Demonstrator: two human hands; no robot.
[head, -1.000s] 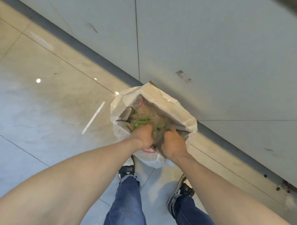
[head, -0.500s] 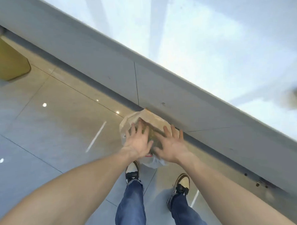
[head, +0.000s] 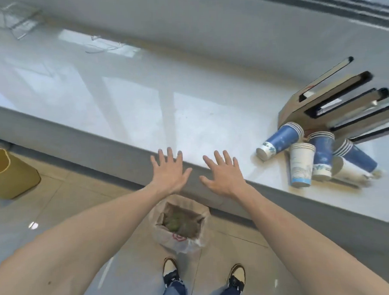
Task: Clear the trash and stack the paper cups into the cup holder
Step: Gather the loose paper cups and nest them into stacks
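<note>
My left hand [head: 169,170] and my right hand [head: 223,172] hover side by side over the front edge of a white glossy counter [head: 143,109], fingers spread, palms down, nothing in them. Below them on the floor stands a white plastic trash bag [head: 182,239], open at the top with crumpled trash inside. At the counter's right end lie several short stacks of blue and white paper cups [head: 301,167], some upright, some tipped over. Just behind them a brown slotted cardboard cup holder [head: 334,103] lies on the counter.
A yellow bin [head: 9,175] stands on the tiled floor at the far left. The counter's grey front face [head: 89,149] runs diagonally across the view. My feet and jeans [head: 173,288] show at the bottom, close behind the bag.
Both hands have let go of the trash in the bag, opened and risen to counter height. My view has lifted from the bag to the counter, bringing the cups and holder into sight.
</note>
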